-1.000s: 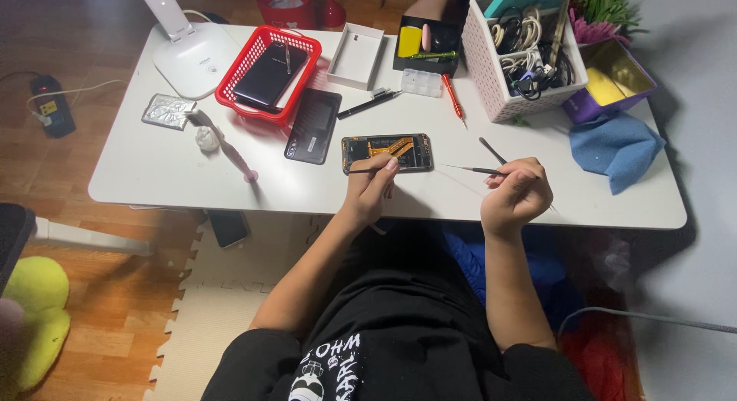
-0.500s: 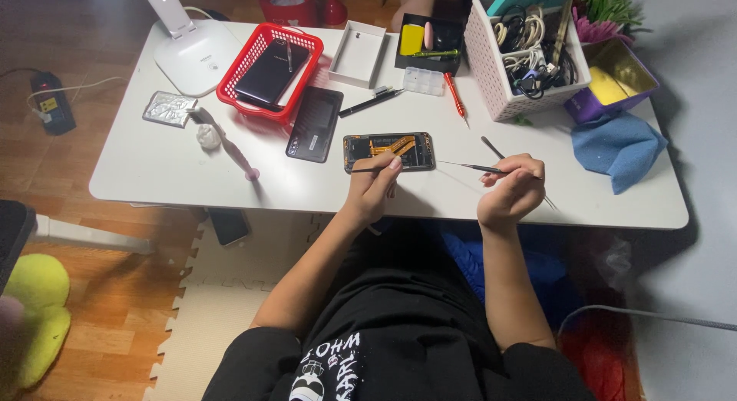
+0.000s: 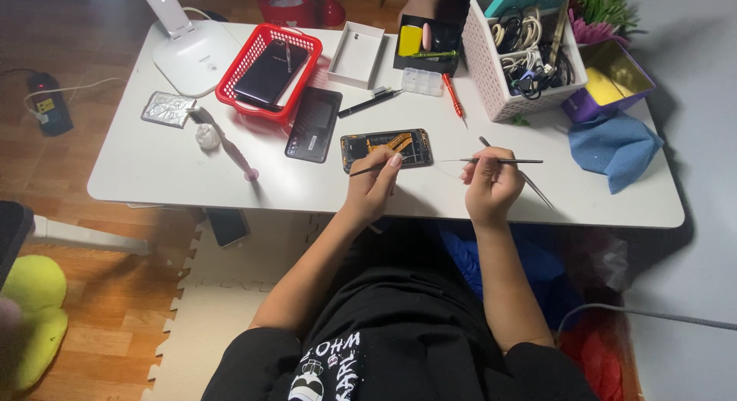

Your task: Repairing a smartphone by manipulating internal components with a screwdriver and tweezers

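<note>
The left hand (image 3: 374,178) grips a thin probe over the opened phone (image 3: 386,149), steadying it on the desk (image 3: 153,171); the right hand (image 3: 490,182) pinches tweezers (image 3: 503,161), kept level and ready.

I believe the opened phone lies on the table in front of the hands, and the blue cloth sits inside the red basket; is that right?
Not quite. In the head view, the blue cloth lies on the table near its right end. The red basket holds a dark phone instead. The opened phone is in front of the hands.
</note>
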